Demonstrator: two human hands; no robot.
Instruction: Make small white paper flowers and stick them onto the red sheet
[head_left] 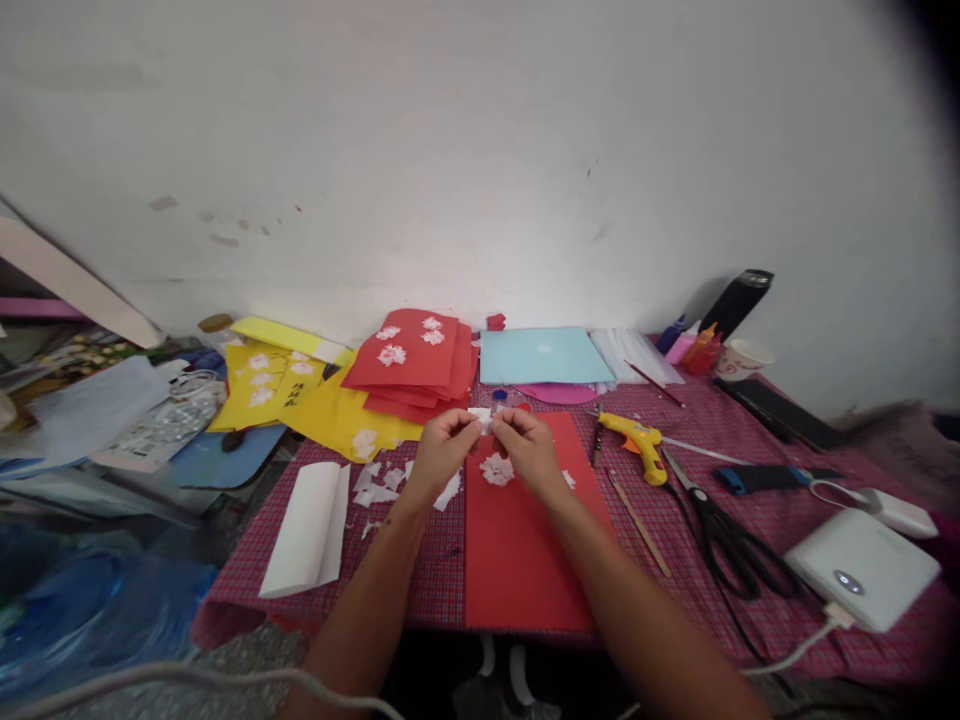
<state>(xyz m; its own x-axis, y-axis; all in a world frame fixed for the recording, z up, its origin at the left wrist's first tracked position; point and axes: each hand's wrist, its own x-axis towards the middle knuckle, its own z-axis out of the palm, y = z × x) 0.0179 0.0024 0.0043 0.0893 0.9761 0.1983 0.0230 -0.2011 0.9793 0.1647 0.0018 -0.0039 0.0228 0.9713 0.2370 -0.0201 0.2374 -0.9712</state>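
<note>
Both hands meet over the top part of a red paper sheet (525,560), pinching a small piece of white paper (480,413) between them. The fingers of my left hand (446,440) are closed on its left side. From the right, thumb and fingers of my right hand (525,440) press on the same piece. Just below the fingertips, a white paper flower (496,470) lies on the red sheet. A second white flower (568,480) shows partly beside my right wrist. Torn white scraps (379,487) are scattered left of my left forearm.
Folded white paper (304,530) lies at left. Red sheets with flowers (409,350), yellow sheets (259,385) and a light blue sheet (536,355) are behind. On the right are a yellow glue gun (636,440), black-handled scissors (731,545), a white box (862,570) and a black bottle (739,300).
</note>
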